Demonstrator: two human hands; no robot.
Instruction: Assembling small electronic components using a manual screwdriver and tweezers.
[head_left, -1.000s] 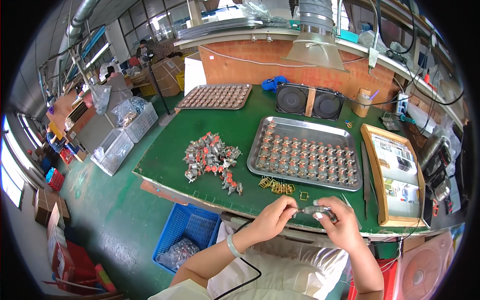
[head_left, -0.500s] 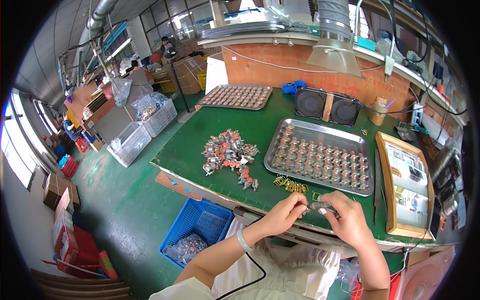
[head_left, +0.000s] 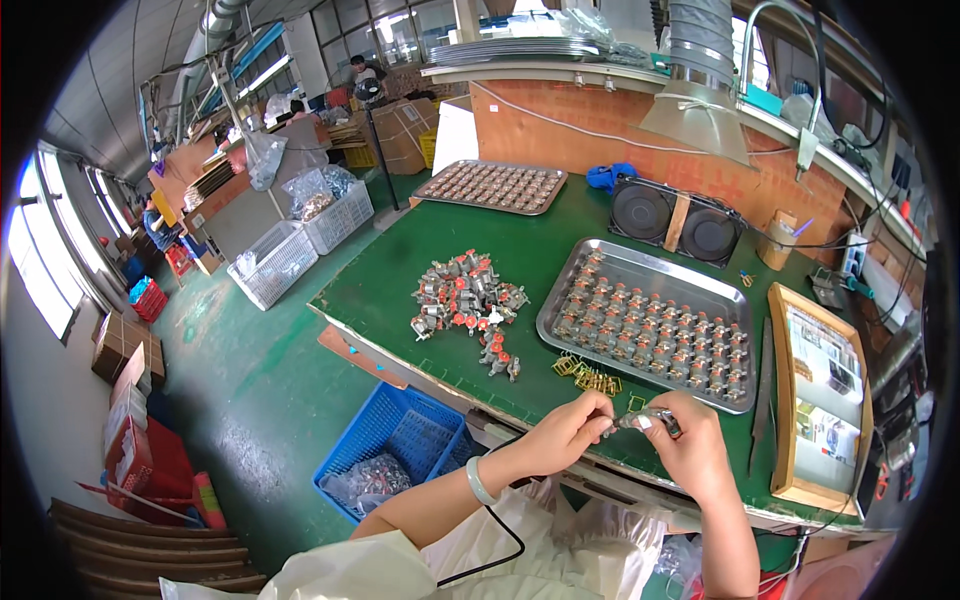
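Both hands meet over the bench's front edge. In my right hand, the fingers are closed round a small grey metal part, one of whose ends points toward the left hand. The fingertips of my left hand are pinched at that end; what lies between them is too small to make out. Just beyond the hands are a loose yellow metal frame and a small heap of similar yellow frames. Behind them stands a metal tray with rows of small metal parts with reddish tops.
A pile of grey and red metal parts lies left of the tray. Farther back are another filled tray and twin black fans. A wooden-framed board lies at right. Below the bench's left edge sits a blue crate.
The head view has shifted slightly, moving the bench things right in the picture. My right hand has turned a little around the metal part; both hands remain together.
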